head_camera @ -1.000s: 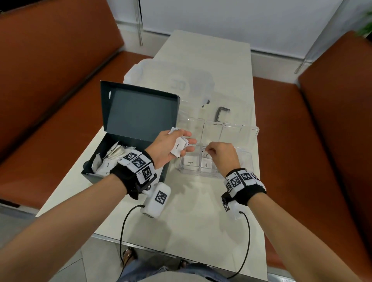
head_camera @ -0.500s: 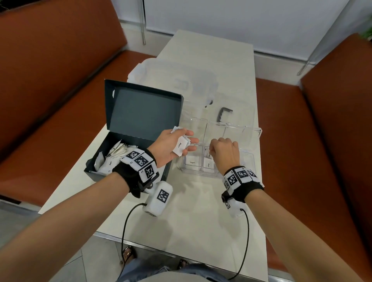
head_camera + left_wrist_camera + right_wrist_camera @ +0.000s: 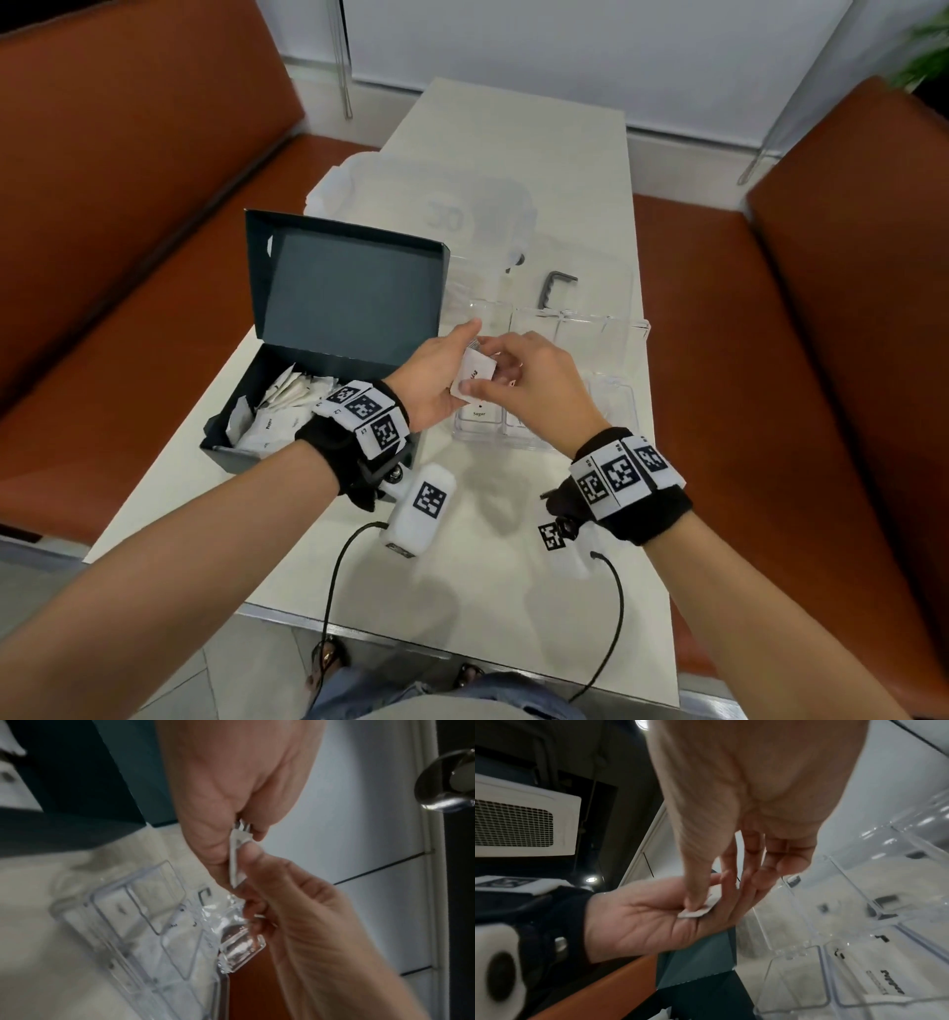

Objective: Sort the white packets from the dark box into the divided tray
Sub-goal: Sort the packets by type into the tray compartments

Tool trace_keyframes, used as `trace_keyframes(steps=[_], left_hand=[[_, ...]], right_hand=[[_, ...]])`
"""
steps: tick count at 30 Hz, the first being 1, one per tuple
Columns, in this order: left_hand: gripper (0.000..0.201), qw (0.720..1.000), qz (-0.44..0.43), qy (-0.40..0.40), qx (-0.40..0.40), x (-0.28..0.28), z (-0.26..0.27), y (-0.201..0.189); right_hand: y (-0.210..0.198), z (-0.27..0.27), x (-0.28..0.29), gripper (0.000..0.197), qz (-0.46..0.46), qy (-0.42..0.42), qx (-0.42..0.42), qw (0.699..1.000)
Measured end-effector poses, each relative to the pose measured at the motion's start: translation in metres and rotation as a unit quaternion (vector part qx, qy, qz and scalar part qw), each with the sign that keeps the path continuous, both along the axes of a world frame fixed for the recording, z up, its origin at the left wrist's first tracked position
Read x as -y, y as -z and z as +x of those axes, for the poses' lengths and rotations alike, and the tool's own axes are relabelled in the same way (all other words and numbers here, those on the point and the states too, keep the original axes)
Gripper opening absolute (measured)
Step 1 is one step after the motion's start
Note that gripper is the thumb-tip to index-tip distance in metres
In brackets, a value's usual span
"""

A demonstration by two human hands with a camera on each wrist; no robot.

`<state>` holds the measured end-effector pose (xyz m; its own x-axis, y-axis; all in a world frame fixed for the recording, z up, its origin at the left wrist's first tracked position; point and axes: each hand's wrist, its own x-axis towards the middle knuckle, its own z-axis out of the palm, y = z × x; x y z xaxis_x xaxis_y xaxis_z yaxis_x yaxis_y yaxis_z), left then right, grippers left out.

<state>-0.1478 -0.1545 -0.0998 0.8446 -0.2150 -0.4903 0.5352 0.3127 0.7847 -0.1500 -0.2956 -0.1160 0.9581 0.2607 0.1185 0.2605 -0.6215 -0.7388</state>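
Between your two hands, over the near left corner of the clear divided tray (image 3: 624,329), sits a small stack of white packets (image 3: 475,372). Your left hand (image 3: 436,377) lies palm up with its fingers nearly straight and close together, and the packets rest across those fingers — in the left wrist view their edges show tucked against your palm. Your right hand (image 3: 529,385) reaches in from the other side: its thumb (image 3: 693,898) presses on the top packet (image 3: 700,909) while its fingers curl in behind the stack, so it pinches that packet. Whether the right fingertips touch the packet's underside you cannot tell, since the left fingers hide them.

Just below your fingers, a packet printed "Sugar" (image 3: 478,413) lies flat in the tray's near left compartment. To the left of your left wrist stands the dark box (image 3: 287,411), lid raised, with a loose heap of more white packets (image 3: 287,406) inside. Beyond your fingertips, past the tray's far wall, a small dark bracket (image 3: 554,288) lies on the pale table (image 3: 493,580) — a clear lid (image 3: 426,216) lies farther back still
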Motion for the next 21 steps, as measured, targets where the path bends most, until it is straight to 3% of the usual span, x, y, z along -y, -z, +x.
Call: trace_keyframes(steps=[4, 8, 10, 14, 21], left_hand=[[0.041, 0.999, -0.037, -0.010, 0.003, 0.008, 0.001, -0.005], [0.033, 0.997, -0.061, -0.043, -0.006, 0.008, 0.002, -0.006], [0.032, 0.997, -0.055, -0.053, -0.005, 0.005, 0.002, -0.004], [0.032, 0.997, -0.048, -0.060, -0.005, -0.001, -0.001, -0.001], [0.032, 0.997, -0.043, -0.062, -0.009, -0.003, -0.008, -0.003]], right_hand=[[-0.008, 0.006, 0.010, 0.012, 0.072, 0.042, -0.028, 0.996], [-0.017, 0.016, 0.034, 0.007, 0.102, 0.085, -0.018, 0.991], [-0.019, 0.024, 0.046, 0.011, 0.060, 0.091, -0.019, 0.994], [-0.006, 0.031, 0.056, 0.013, -0.118, 0.039, -0.005, 0.992], [0.020, 0.035, 0.046, 0.006, -0.215, 0.022, 0.013, 0.976]])
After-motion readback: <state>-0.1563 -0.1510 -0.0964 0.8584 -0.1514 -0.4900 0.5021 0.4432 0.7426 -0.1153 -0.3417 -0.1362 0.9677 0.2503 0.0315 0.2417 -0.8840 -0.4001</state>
